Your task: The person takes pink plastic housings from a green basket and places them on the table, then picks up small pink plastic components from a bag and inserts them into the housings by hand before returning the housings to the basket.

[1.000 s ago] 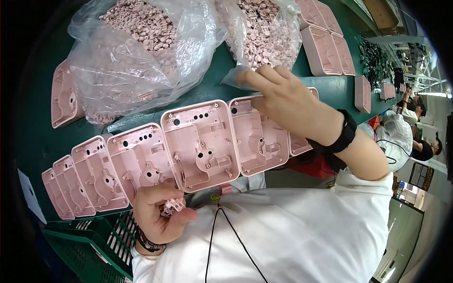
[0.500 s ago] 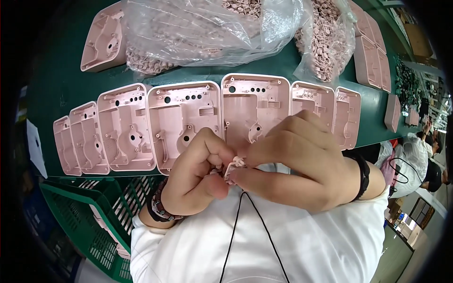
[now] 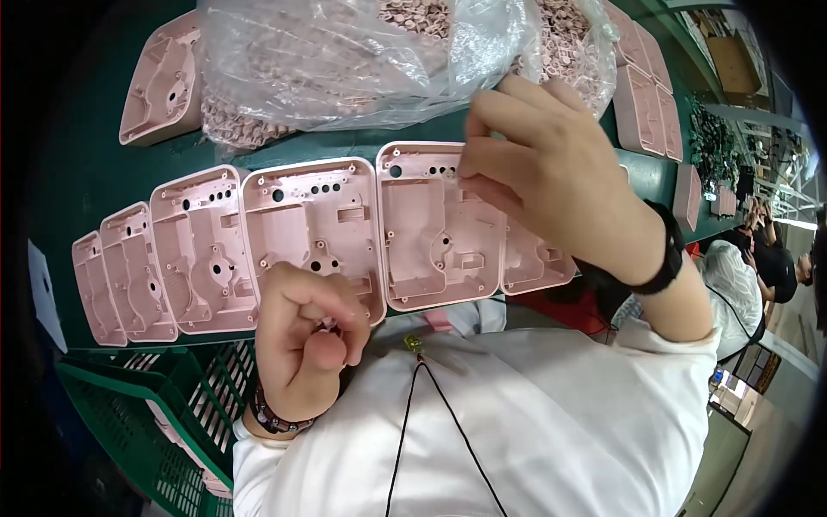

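My left hand (image 3: 310, 332) is curled closed in front of the row's near edge, with a glimpse of small pink plastic parts between its fingers. My right hand (image 3: 551, 164) reaches over a pink plastic housing (image 3: 413, 207), thumb and fingers pinched near the row of small holes at its far wall. Whatever sits between those fingertips is too small to make out. Directly beyond the left hand lies another pink housing (image 3: 280, 224), open side up, with compartments, posts and round holes. The right hand and forearm partly hide the housings at the row's right end.
A clear plastic bag (image 3: 336, 69) of small pink parts lies across the far side of the green table (image 3: 73, 194). One housing (image 3: 159, 86) stands far left, more housings (image 3: 642, 108) far right. A green crate (image 3: 129, 422) is below left. People (image 3: 771, 258) are at the right.
My hands have parted. The right has moved up and away to the housing's far wall; the left has shifted left and slightly nearer. The whole view has shifted a little.
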Demonstrator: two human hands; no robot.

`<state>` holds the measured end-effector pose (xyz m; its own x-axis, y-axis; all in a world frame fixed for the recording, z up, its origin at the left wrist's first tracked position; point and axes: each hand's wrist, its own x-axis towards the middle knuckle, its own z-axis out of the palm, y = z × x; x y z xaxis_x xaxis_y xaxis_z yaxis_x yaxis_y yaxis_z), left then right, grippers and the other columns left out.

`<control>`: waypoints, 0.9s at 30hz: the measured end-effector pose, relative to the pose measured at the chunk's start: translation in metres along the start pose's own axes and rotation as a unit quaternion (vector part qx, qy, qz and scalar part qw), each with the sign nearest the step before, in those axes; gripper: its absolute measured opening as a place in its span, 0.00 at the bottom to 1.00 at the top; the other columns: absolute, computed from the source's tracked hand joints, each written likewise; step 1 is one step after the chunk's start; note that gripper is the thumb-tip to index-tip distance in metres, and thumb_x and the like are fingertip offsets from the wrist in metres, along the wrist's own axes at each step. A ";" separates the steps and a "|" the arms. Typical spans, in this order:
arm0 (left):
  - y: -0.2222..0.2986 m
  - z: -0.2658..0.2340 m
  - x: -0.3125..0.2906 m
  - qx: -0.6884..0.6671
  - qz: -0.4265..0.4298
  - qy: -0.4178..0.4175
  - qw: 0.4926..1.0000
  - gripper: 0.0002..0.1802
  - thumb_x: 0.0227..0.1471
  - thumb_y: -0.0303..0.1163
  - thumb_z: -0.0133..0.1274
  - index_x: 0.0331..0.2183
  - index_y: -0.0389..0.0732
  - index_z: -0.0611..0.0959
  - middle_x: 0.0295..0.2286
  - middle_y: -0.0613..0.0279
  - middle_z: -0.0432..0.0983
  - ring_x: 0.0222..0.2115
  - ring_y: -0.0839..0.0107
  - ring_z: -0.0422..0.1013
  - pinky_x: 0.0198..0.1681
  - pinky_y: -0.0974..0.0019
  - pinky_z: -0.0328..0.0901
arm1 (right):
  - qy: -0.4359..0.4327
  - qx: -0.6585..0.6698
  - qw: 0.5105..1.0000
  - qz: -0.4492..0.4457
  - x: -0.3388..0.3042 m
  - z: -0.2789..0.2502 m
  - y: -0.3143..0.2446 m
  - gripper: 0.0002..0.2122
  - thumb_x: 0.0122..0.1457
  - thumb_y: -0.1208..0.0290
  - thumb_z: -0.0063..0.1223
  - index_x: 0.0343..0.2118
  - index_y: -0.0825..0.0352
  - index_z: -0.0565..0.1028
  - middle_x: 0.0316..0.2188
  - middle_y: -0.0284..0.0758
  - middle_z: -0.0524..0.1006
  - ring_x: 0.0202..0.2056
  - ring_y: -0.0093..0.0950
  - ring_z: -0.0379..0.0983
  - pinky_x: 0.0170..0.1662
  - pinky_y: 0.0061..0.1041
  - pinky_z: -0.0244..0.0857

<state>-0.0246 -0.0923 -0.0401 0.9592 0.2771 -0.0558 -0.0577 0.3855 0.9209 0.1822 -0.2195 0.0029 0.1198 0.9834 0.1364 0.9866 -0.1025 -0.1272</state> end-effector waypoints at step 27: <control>0.010 -0.015 0.007 -0.064 -0.048 0.083 0.993 0.36 0.51 0.63 0.25 0.43 0.39 0.60 0.31 0.57 0.69 0.21 0.82 0.58 0.22 0.80 0.52 | 0.033 0.099 0.993 -0.056 0.025 -0.002 -0.052 0.11 0.38 0.70 0.56 0.28 0.63 0.74 0.31 0.28 0.70 0.30 0.25 0.65 0.34 0.23 0.56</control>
<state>-0.0222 -0.0735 -0.0371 0.9041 0.3706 -0.2128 -0.0139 0.5233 0.8520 0.1336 -0.1899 0.0150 0.0238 0.9742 0.2246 0.9535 0.0453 -0.2979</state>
